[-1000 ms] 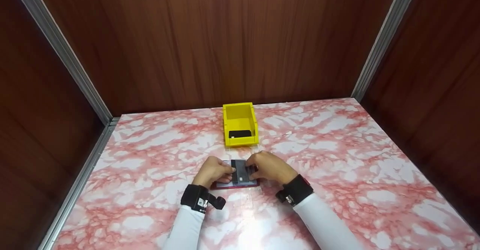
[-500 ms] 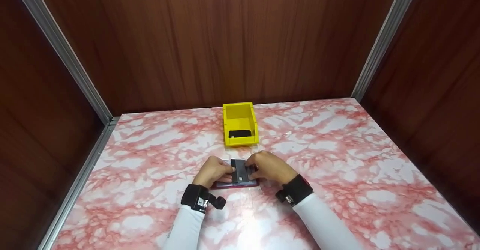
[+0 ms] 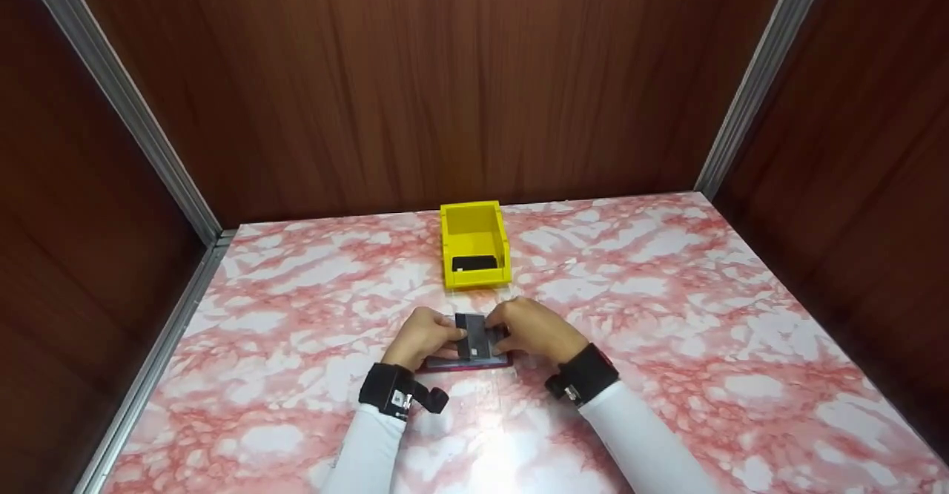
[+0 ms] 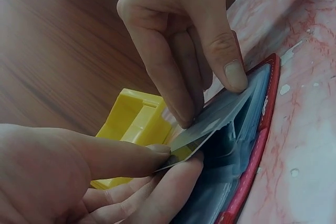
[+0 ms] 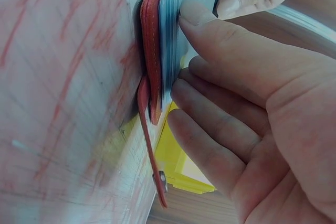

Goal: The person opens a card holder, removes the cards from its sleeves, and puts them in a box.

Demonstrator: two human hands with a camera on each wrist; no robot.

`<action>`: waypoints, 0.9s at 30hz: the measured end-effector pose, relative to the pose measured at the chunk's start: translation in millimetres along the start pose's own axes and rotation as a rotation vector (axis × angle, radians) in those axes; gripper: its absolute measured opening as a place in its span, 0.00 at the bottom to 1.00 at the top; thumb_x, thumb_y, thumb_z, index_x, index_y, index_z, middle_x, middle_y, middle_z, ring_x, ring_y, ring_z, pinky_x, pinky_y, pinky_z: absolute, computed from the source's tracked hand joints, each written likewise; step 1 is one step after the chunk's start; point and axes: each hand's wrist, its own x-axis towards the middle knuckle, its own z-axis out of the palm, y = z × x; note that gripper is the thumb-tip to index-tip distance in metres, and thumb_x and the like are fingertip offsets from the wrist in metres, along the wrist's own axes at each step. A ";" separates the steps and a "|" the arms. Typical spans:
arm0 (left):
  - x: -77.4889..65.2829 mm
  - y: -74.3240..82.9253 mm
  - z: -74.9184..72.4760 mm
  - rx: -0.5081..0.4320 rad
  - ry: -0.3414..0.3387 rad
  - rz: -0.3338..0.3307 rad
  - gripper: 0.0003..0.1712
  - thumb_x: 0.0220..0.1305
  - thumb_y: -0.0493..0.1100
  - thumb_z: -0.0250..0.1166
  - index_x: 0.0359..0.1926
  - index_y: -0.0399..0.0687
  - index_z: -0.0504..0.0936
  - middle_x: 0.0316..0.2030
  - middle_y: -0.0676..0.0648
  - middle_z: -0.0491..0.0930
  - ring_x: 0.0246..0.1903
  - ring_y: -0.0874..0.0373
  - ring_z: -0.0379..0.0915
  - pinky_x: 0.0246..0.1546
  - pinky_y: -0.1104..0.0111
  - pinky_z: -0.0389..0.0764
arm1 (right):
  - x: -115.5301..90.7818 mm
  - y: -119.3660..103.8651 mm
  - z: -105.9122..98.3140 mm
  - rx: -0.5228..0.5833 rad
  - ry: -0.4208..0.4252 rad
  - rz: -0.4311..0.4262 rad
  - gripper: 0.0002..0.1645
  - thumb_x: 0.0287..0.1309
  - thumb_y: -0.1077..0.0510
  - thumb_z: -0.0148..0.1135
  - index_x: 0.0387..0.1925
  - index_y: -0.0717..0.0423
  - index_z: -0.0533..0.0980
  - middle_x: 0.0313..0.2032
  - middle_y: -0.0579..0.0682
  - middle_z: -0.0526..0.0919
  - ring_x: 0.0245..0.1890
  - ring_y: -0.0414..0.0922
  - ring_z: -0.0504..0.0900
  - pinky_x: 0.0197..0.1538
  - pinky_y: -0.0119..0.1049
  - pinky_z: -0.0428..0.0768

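A red-edged card holder (image 3: 465, 366) with clear plastic sleeves lies open on the table. My left hand (image 3: 421, 338) pinches a grey bank card (image 3: 475, 334) with a dark stripe between thumb and fingers. In the left wrist view the card (image 4: 190, 151) is partly inside a raised clear sleeve (image 4: 223, 109), its near end sticking out. My right hand (image 3: 540, 329) holds that sleeve, the thumb (image 5: 198, 13) on one edge and a fingertip at the opposite edge. A stack of sleeves lies beneath, partly hidden by the fingers.
Behind the hands stands a yellow bin (image 3: 474, 240) with a black card-like item (image 3: 474, 263) in it. The holder's red strap (image 5: 148, 150) with a metal snap (image 5: 161, 180) sticks out towards the bin. Brown wood-look panels (image 3: 400, 86) enclose the marbled table (image 3: 311, 279).
The card and its sleeve have shifted very slightly to the left and away from me. Both hands keep nearly the same place and hold.
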 end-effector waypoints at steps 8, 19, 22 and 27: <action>-0.3 2.1 -2.2 0.036 0.017 -0.014 0.09 0.59 0.34 0.71 0.37 0.32 0.82 0.34 0.45 0.79 0.20 0.60 0.81 0.24 0.71 0.86 | -0.1 0.5 -0.2 0.014 -0.001 0.017 0.20 0.50 0.56 0.79 0.47 0.49 0.87 0.45 0.47 0.90 0.42 0.41 0.84 0.53 0.43 0.84; -1.5 3.4 -6.1 0.053 0.047 -0.026 0.10 0.59 0.34 0.71 0.41 0.32 0.82 0.34 0.44 0.81 0.18 0.61 0.80 0.24 0.71 0.85 | 1.9 0.8 -0.3 -0.006 -0.021 0.015 0.19 0.50 0.54 0.79 0.46 0.48 0.87 0.42 0.46 0.90 0.37 0.40 0.81 0.50 0.40 0.83; -2.4 4.4 -6.8 0.042 0.053 -0.018 0.11 0.58 0.33 0.71 0.41 0.31 0.81 0.34 0.43 0.82 0.18 0.61 0.80 0.23 0.71 0.85 | 2.1 0.4 -0.5 -0.002 -0.026 0.038 0.19 0.51 0.54 0.78 0.47 0.47 0.87 0.43 0.45 0.90 0.38 0.40 0.80 0.52 0.40 0.84; -3.3 4.8 -7.7 0.017 0.046 -0.012 0.13 0.57 0.32 0.71 0.42 0.30 0.80 0.34 0.42 0.81 0.19 0.60 0.80 0.24 0.70 0.85 | 1.4 -0.2 -0.9 0.003 -0.025 0.040 0.19 0.50 0.54 0.79 0.47 0.48 0.87 0.42 0.45 0.90 0.37 0.40 0.80 0.52 0.41 0.84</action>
